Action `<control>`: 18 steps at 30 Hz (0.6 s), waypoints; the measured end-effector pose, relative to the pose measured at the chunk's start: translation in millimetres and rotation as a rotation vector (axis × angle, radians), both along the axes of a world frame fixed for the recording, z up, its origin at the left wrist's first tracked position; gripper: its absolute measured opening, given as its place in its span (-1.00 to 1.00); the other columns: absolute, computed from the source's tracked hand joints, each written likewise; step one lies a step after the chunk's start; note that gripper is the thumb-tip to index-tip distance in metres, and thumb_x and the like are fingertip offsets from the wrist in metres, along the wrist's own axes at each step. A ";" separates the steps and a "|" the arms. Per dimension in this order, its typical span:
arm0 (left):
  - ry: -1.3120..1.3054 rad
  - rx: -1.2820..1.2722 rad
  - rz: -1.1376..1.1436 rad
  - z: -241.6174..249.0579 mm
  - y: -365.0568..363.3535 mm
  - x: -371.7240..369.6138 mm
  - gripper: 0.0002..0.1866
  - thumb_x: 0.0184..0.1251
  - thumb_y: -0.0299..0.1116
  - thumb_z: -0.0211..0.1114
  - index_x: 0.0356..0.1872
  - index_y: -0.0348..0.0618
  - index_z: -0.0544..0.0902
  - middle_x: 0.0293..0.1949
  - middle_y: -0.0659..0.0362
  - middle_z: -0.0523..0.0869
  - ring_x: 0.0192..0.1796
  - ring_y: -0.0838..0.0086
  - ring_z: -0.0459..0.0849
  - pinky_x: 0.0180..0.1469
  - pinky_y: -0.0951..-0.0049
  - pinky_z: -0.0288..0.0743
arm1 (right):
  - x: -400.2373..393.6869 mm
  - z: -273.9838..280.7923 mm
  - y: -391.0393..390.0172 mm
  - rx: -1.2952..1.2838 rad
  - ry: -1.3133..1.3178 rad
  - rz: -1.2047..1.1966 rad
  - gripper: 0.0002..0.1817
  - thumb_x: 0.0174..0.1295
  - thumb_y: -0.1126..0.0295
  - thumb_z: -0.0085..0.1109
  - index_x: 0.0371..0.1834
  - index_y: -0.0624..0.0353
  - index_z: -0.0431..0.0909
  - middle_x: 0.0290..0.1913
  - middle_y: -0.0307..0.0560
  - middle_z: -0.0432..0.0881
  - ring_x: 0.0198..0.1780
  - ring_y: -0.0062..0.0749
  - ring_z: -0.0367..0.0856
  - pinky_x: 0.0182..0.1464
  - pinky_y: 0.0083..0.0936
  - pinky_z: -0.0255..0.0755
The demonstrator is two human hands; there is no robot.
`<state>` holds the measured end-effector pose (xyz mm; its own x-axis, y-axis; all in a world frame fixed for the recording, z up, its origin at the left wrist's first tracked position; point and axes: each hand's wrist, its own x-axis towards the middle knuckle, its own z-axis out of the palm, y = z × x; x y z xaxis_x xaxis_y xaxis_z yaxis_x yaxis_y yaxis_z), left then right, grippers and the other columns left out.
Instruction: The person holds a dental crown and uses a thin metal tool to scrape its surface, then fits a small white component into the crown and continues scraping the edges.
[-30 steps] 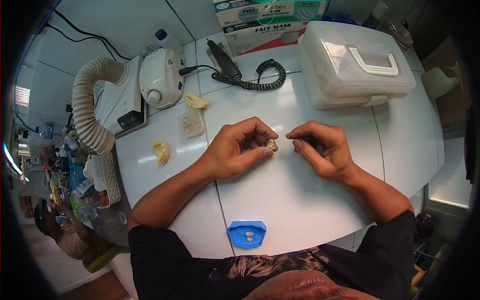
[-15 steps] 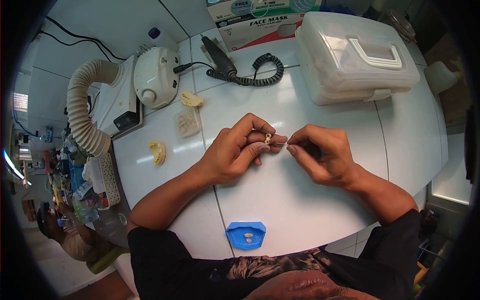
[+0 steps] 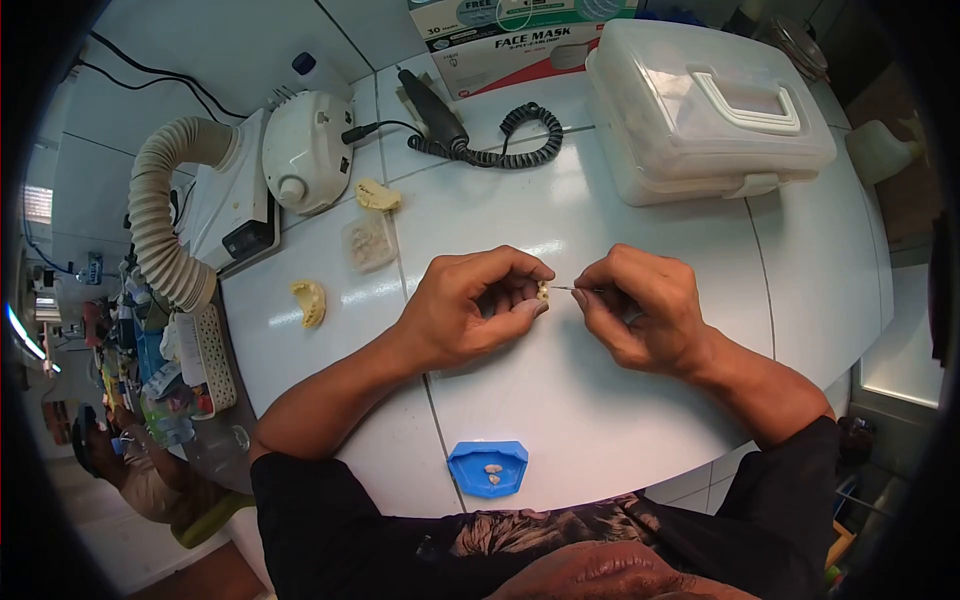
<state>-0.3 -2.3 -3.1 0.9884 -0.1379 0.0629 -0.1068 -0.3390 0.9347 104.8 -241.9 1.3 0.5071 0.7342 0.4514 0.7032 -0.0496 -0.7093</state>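
FACE MASK reads plainly on the white-and-red box (image 3: 500,60) at the back of the bench (image 3: 600,430), with FREE and 30 on the green-and-black box (image 3: 470,18) above it. My left fingers (image 3: 518,262) pinch the small yellowish tooth-like piece (image 3: 543,293) over the bench, and my right fingers (image 3: 612,264) grip a thin tool (image 3: 563,288), its tip at the piece. Half a second ago the piece's two round openings faced up; now it is turned.
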 end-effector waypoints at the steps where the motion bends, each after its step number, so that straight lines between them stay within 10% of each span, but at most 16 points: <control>1: 0.000 0.015 0.000 2.1 -0.4 0.1 -0.68 0.42 -0.53 0.52 0.15 -0.29 0.80 -0.26 0.25 0.82 -0.27 0.67 0.74 -0.23 0.60 0.58 | -0.4 -0.9 0.2 0.005 -0.016 0.006 -0.85 0.22 0.66 0.45 -0.23 0.26 0.66 -0.39 -0.08 0.67 -0.50 -0.32 0.70 -0.42 -0.38 0.55; 18: 0.010 0.058 0.049 2.9 -6.2 -1.0 -0.71 0.37 -0.51 0.59 0.08 -0.28 0.81 -0.28 0.25 0.80 -0.33 0.68 0.71 -0.28 0.61 0.56 | -2.5 -3.4 -0.2 -0.108 -0.155 0.038 -0.80 0.17 0.64 0.47 -0.19 0.22 0.68 -0.32 -0.10 0.64 -0.40 -0.15 0.72 -0.35 -0.25 0.60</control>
